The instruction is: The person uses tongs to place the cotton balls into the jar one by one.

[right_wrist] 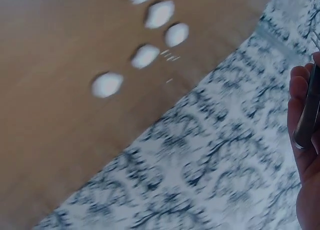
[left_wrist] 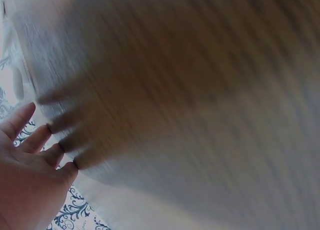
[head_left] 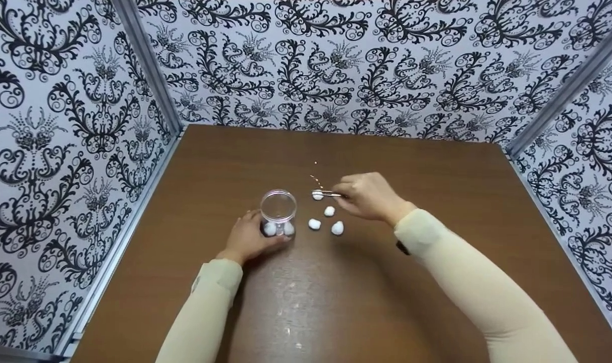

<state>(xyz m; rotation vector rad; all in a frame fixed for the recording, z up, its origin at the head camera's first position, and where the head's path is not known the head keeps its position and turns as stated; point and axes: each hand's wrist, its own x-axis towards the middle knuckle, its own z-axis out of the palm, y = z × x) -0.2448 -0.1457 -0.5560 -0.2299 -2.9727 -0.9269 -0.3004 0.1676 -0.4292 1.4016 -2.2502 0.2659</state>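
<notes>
A clear round jar (head_left: 279, 205) stands left of the table's middle with white cotton balls (head_left: 287, 228) showing through its lower part. My left hand (head_left: 246, 234) holds the jar from the left, thumb at the front and fingers behind. In my right hand (head_left: 369, 195) are metal tweezers (head_left: 331, 194), their tips at a cotton ball (head_left: 317, 194); whether it is lifted I cannot tell. Nearer me lie three more cotton balls (head_left: 329, 211). The right wrist view catches the tweezers (right_wrist: 308, 108) along the fingers at its edge.
The brown wooden table (head_left: 225, 161) shows small bright specks (head_left: 316, 180) behind the cotton balls. Black-and-white patterned walls (head_left: 326, 65) with metal corner posts (head_left: 152, 65) close in the back and sides.
</notes>
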